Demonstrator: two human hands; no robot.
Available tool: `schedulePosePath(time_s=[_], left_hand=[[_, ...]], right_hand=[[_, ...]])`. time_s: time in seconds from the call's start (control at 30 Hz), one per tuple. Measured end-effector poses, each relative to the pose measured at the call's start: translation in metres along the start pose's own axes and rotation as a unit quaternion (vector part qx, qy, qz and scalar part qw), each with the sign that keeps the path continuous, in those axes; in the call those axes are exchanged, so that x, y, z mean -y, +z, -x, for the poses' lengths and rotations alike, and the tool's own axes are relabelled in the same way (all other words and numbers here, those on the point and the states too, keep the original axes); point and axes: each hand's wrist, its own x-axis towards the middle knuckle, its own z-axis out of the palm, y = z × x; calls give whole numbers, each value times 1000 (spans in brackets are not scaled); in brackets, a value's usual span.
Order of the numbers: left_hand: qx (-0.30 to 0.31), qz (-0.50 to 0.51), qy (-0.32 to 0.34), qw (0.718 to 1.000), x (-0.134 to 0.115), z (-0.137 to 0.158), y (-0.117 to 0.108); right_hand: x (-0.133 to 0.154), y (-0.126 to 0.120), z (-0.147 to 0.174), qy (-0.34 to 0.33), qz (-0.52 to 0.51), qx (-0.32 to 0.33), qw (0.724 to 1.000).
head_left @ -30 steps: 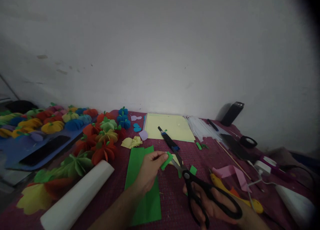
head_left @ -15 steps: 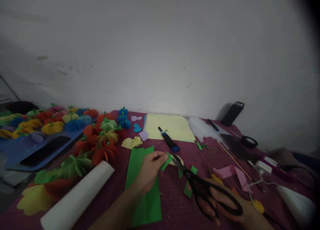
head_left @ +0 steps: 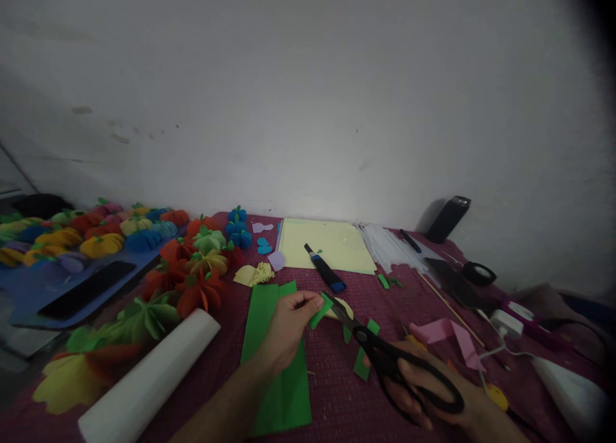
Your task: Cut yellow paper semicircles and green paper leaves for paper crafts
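Note:
My left hand pinches a small piece of green paper between thumb and forefinger. Black-handled scissors are gripped in my right hand, their blades pointing left and touching the green piece. Under my left wrist lies a larger folded green sheet. Green cut strips rest just below the scissors, and a cream paper round shows partly behind the blades. Farther back, a utility knife lies across a stack of pale yellow sheets.
Colourful paper pumpkins crowd the left side near a dark phone. A white roll lies at front left. On the right are pink ribbon, white strips, black tape and a charger with cables.
The scissors' handles have drawn slightly closer together as the fingers of my right hand closed. My left hand and the green piece have barely moved.

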Motion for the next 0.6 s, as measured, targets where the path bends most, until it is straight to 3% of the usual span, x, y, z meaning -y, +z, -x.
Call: schedulePosePath(time_s=[0.23,0.4,0.6], left_hand=[[-18,-20,2,1000,-1,0,0],[-45,-13,-18,999,-1,-1,-1],[6,-81,-4,997,5,2,1]], right_hand=[[-1,-4,-1,-51,20,-3,999],[6,-2,-6,-105,25,-86,990],[4,1,-16,-96,50,-164,981]])
